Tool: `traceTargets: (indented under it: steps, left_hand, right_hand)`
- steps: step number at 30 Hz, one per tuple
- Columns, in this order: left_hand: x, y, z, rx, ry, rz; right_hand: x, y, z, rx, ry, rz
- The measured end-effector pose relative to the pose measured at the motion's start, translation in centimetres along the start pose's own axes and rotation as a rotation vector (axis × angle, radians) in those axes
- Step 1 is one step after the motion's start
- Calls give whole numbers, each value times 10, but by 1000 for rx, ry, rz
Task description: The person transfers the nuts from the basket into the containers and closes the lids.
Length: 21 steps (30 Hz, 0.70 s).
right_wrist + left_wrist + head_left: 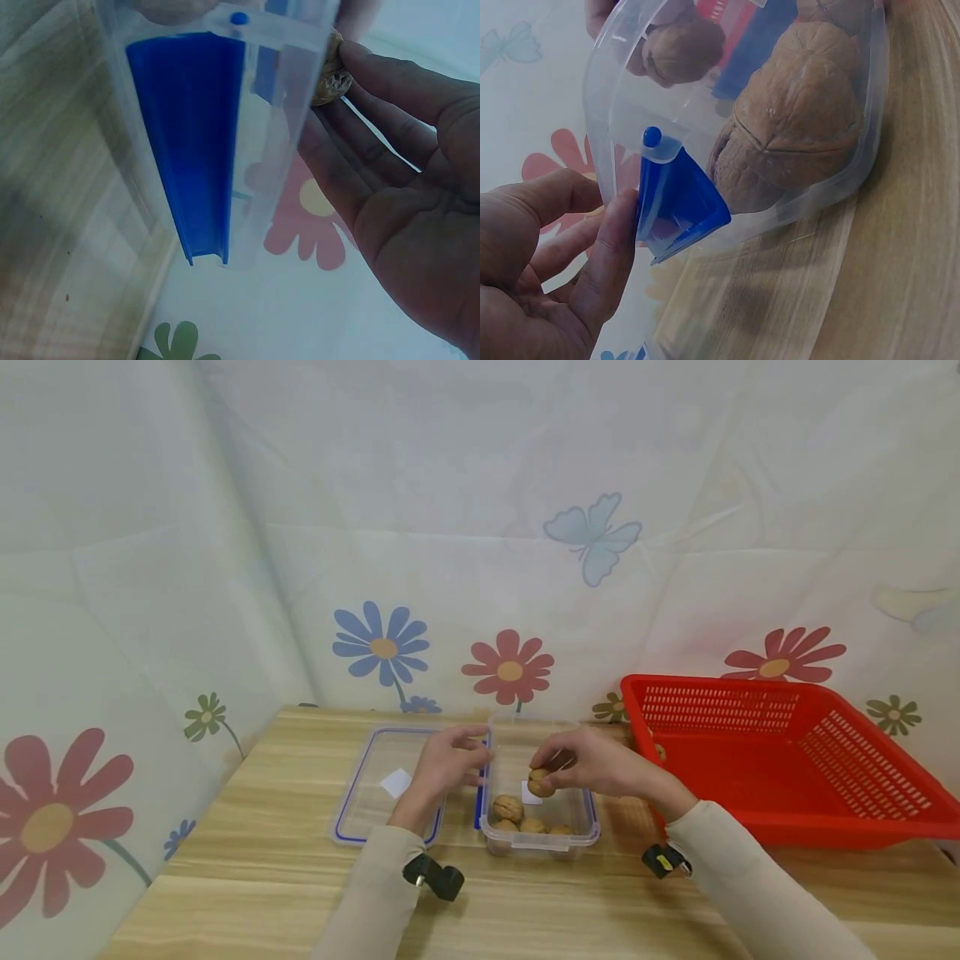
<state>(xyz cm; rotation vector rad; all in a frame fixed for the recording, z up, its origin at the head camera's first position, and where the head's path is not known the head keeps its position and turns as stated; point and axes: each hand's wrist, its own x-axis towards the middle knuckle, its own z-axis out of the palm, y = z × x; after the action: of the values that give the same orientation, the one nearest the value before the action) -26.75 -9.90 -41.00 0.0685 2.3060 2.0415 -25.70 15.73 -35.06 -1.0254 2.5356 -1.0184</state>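
Note:
In the head view, my right hand [600, 762] pinches a walnut [541, 783] between thumb and fingers, over a clear plastic container [577, 841]. Several other walnuts [508, 808] lie inside, towards its near end. At the container's left side is my left hand [447, 764]. The left wrist view shows that hand's thumb and fingers holding the container's side at a blue latch [676, 199], which hangs down unfastened. Another blue latch [187, 142] hangs from the side seen in the right wrist view.
A clear lid [352, 802] with a blue seal lies left of the container, partly behind my left forearm, with a white paper piece [396, 782] on it. On the right stands a large red basket [750, 827]. Behind the wooden table [247, 860] hangs a flowered curtain [450, 568].

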Motion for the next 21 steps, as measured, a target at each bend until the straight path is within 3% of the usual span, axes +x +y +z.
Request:
traceTargets:
  steps: [9, 21]
  left_hand:
    - [0, 1, 1, -2, 2, 0]
    - [-1, 1, 0, -17, -5, 4]
  right_hand:
    - [5, 3, 9, 18, -65, -27]
    - [7, 4, 17, -78, -117, 1]
